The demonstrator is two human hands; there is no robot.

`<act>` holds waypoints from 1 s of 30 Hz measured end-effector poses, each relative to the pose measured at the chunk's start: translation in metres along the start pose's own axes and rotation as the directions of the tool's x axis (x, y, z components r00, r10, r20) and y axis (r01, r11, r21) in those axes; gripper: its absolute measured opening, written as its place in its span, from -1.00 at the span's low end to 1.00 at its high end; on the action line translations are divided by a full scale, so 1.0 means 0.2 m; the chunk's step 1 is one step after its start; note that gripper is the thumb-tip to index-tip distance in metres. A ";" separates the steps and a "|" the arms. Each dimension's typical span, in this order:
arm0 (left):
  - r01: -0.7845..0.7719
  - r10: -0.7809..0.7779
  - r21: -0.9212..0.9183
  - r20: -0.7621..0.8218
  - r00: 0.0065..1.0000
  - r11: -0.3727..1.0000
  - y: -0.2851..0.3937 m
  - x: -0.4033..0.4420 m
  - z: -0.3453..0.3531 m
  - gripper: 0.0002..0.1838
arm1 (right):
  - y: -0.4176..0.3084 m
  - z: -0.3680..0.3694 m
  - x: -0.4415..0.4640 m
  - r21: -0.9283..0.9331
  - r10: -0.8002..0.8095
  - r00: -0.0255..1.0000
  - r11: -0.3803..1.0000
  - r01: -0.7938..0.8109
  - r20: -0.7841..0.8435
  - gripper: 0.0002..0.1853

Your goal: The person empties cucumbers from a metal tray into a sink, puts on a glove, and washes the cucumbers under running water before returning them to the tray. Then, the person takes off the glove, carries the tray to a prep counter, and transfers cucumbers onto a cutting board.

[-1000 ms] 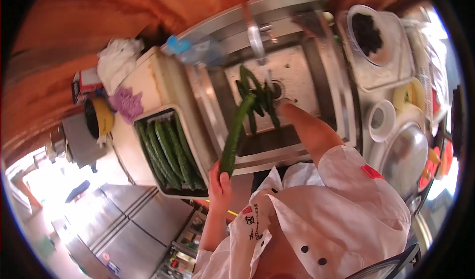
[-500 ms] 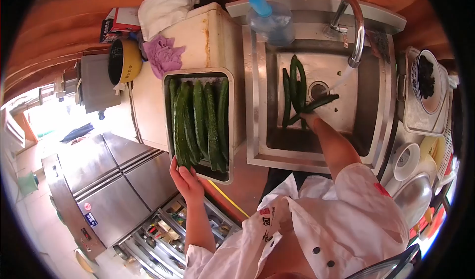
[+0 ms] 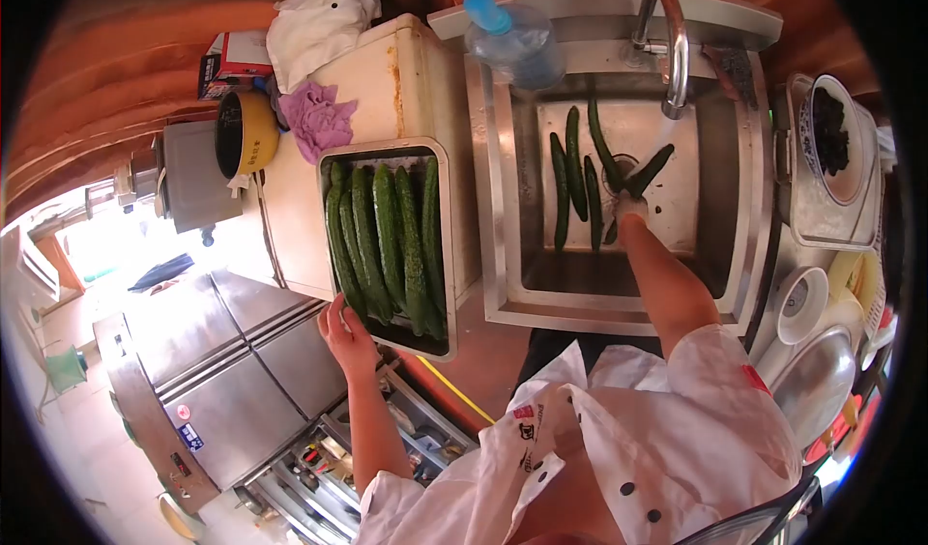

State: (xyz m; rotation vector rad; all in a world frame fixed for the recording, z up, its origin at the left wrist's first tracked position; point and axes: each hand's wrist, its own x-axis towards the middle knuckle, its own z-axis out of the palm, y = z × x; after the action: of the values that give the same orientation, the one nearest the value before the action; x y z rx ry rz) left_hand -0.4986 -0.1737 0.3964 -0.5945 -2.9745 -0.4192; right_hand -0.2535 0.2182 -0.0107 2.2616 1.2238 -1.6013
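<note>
In the steel sink (image 3: 710,207), my right hand (image 3: 630,207) is closed around a dark green cucumber (image 3: 652,170), near the drain. Several other cucumbers (image 3: 573,163) lie on the sink bottom to the left of that hand. A deep metal tray (image 3: 449,255) left of the sink holds a row of long, bumpy cucumbers (image 3: 387,236). My left hand (image 3: 348,337) is at the tray's near left corner, fingers apart and holding nothing. Whether its fingertips touch the tray rim, I cannot tell.
Water runs from the curved faucet (image 3: 675,52). A blue-capped plastic jug (image 3: 522,52) stands at the sink's back left corner. Beyond the tray lie a purple cloth (image 3: 317,122) and a yellow pot (image 3: 256,134). Bowls, including one with dark food (image 3: 829,139), line the right.
My left hand has drawn back slightly from the tray's cucumber ends, its fingers loosening. In the sink, the cucumbers have shifted apart, and the one in my right hand now points more upward.
</note>
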 end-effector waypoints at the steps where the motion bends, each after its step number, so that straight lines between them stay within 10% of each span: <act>1: 0.003 -0.003 -0.015 0.003 1.000 1.000 0.12 0.00 -0.01 -0.73 | -0.03 -0.06 -0.03 0.135 -0.077 0.997 0.988 0.080 -0.029 -0.43; 6: -0.376 0.437 -0.321 0.147 0.887 0.869 0.75 -0.04 0.22 -0.76 | -0.14 -0.21 -0.02 0.464 -0.130 0.991 0.877 0.125 -0.022 -0.37; 9: -0.131 0.436 -0.548 0.475 0.764 0.826 1.12 -0.11 0.57 -0.60 | -0.48 -0.37 -0.46 0.708 -0.068 0.918 0.660 -0.252 0.390 -0.40; 13: -0.103 0.498 -0.565 0.610 0.617 0.819 1.54 -0.05 0.98 -0.42 | -0.57 -0.37 -0.58 0.754 -0.389 0.648 0.398 -0.523 0.655 -0.50; 15: -0.091 0.340 -0.344 0.789 0.512 0.935 1.72 0.01 1.04 -0.39 | -0.60 -0.40 -0.69 0.775 -0.410 0.657 0.341 -0.533 0.632 -0.56; 19: -0.360 0.546 -0.414 0.695 0.467 0.836 1.73 0.05 1.19 -0.42 | -0.59 -0.47 -0.64 0.801 -0.381 0.712 0.391 -0.454 0.590 -0.58; 21: -0.431 0.586 -0.444 0.758 0.287 0.785 1.73 0.11 1.10 -0.41 | -0.58 -0.60 -0.62 0.612 -0.357 0.719 0.782 -0.120 0.597 -0.60; 23: -0.538 0.706 -0.485 0.616 0.349 0.689 1.73 0.15 1.10 -0.53 | -0.56 -0.71 -0.64 0.574 -0.401 0.730 0.819 0.015 0.554 -0.51; 24: -0.744 0.784 -0.339 0.486 0.386 0.576 1.77 0.18 1.08 -0.49 | -0.57 -0.78 -0.61 0.238 -0.454 0.692 0.889 0.391 0.561 -0.46; 25: -0.884 0.859 -0.143 0.348 0.376 0.445 1.79 0.21 1.08 -0.44 | -0.56 -0.84 -0.57 -0.150 -0.482 0.647 0.722 0.675 0.591 -0.41; 30: -0.954 0.894 -0.181 0.425 0.144 0.239 1.83 0.37 1.16 -0.46 | -0.55 -1.04 -0.44 -0.270 -0.488 0.551 0.531 0.803 0.677 -0.37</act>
State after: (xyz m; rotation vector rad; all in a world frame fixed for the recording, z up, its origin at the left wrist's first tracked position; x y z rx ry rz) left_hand -0.4298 0.2439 0.2746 -2.5777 -2.1102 0.0991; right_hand -0.1821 0.3495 0.1912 0.8639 2.1691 -1.5562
